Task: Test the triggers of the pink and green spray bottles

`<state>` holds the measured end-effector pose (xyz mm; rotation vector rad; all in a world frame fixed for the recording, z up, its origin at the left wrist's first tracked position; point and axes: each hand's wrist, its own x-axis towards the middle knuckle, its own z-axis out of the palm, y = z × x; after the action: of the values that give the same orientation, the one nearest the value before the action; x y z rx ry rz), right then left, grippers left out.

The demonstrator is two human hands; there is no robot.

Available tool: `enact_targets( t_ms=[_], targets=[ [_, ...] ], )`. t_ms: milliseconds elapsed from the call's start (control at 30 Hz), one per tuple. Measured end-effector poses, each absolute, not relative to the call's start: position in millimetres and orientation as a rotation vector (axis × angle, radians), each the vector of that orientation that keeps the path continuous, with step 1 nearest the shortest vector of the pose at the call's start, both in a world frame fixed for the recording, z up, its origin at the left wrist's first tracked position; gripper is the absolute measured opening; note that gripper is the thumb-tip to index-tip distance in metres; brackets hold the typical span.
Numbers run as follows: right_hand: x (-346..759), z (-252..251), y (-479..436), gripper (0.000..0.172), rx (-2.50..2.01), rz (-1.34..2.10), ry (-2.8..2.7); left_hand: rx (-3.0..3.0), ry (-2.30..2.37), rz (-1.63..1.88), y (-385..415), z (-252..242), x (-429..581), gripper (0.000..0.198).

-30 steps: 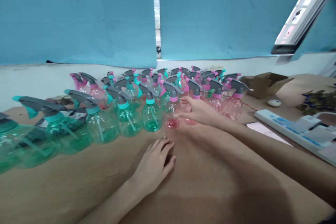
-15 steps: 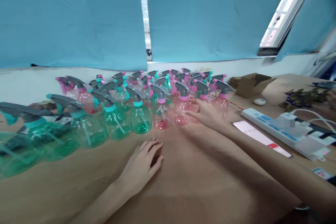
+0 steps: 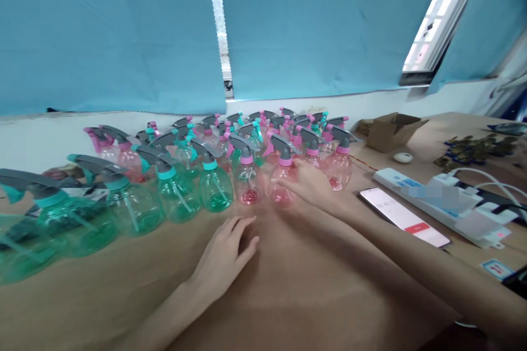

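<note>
Several clear spray bottles with grey triggers stand in rows on the brown table [image 3: 313,285], green ones [image 3: 214,184] to the left and pink ones [image 3: 338,164] to the right. My right hand [image 3: 307,184] reaches forward and wraps its fingers round the side of a pink spray bottle [image 3: 283,178] in the front row. My left hand [image 3: 226,255] lies palm down on the table in front of the bottles, fingers stretched out, holding nothing.
A phone [image 3: 401,216] lies right of my right arm. Beyond it sit a white power strip [image 3: 436,197] with plugs and cables, a small cardboard box [image 3: 391,129] and a white puck [image 3: 402,157]. Blue curtains [image 3: 123,33] hang behind the bottles.
My right hand has slid the pink bottle leftward along the front row, beside another pink one. The view has turned right. My left hand stays flat.
</note>
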<state>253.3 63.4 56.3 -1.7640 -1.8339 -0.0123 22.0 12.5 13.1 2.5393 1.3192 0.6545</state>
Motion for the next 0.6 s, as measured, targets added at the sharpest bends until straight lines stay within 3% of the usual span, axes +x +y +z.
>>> enact_targets(
  t_ms=[300,400,600],
  targets=[
    [260,76,-15,0.055,-1.535,-0.002,-2.063,2.265,1.176,0.79,-1,12,65,0.086],
    [263,84,-27,0.055,-1.392,0.094,-2.141,2.205,1.112,0.749,-10,10,70,0.089],
    [262,87,-25,0.043,-1.116,0.449,-2.082,2.24,1.089,0.688,-23,11,72,0.075]
  ],
)
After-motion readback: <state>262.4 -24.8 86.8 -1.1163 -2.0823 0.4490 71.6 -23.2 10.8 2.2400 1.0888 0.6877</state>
